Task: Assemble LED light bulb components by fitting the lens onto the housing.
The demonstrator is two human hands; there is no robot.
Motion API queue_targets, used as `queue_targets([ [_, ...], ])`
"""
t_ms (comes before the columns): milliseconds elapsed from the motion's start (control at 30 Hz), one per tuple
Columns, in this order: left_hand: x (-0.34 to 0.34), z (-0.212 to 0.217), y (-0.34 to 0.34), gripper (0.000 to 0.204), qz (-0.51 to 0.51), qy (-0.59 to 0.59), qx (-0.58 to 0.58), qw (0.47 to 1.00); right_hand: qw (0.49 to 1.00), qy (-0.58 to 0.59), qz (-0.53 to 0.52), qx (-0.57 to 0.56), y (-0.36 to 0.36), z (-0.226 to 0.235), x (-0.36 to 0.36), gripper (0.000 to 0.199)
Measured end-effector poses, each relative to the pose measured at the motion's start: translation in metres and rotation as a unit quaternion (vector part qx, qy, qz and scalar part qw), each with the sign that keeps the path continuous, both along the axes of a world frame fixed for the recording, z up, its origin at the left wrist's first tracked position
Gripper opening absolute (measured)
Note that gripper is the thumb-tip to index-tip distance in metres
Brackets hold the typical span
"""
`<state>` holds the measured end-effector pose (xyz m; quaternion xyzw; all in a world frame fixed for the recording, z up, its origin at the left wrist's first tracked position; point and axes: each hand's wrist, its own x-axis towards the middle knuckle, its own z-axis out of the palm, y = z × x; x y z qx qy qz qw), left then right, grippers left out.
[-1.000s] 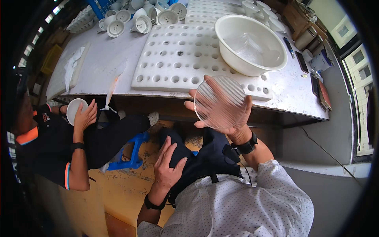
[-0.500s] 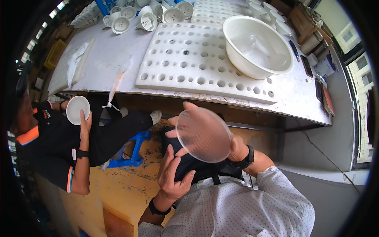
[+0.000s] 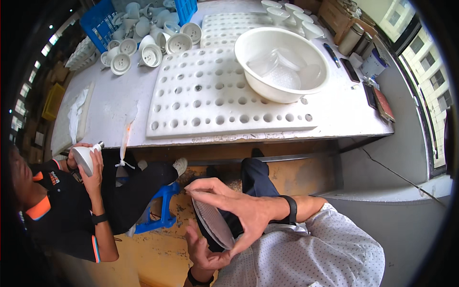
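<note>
And the clear, textured, plastic-looking round disc [image 3: 213,224] is gripped across its rim by the right hand [image 3: 251,213], the nearer one, thumb low, fingers high; it is tilted, long axis sloping from upper left to lower right; below it, the left hand [image 3: 206,253] is held loosely spread, contact impossible to tell; no writing can be read on the disc; lettering is seen on the co-worker's black shirt [image 3: 69,210].

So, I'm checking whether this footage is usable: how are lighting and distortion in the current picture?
Head view: the bright window curves near the rim, and the corners go black; same view: the tabletop looks washed out at its right end, while the far-left background is dark; also there: the clear disc in the right hand shows its texture only faintly.
</note>
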<state>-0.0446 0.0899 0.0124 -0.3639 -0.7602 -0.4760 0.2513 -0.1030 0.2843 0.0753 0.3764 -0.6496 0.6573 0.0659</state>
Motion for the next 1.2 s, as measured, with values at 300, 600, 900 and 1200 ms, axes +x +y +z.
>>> queue_targets([
  [300, -0.004, 0.009, 0.024, 0.038, 0.032, -0.151, -0.045, 0.987, 0.989, -0.055, -0.122, 0.065, -0.012, -0.029, 0.019, 0.114],
  [600, -0.002, -0.001, 0.025, 0.019, 0.044, -0.237, -0.014, 0.97, 0.973, -0.071, -0.198, 0.094, -0.01, -0.036, 0.022, 0.111],
  [900, -0.016, 0.008, 0.015, 0.032, -0.012, -0.231, 0.01, 0.973, 0.959, -0.086, -0.251, 0.098, -0.013, -0.047, 0.021, 0.108],
  [1200, 0.032, -0.004, -0.069, 0.031, 0.169, -0.397, 0.077, 0.899, 0.972, -0.157, -0.158, 0.074, -0.043, -0.055, 0.017, 0.107],
])
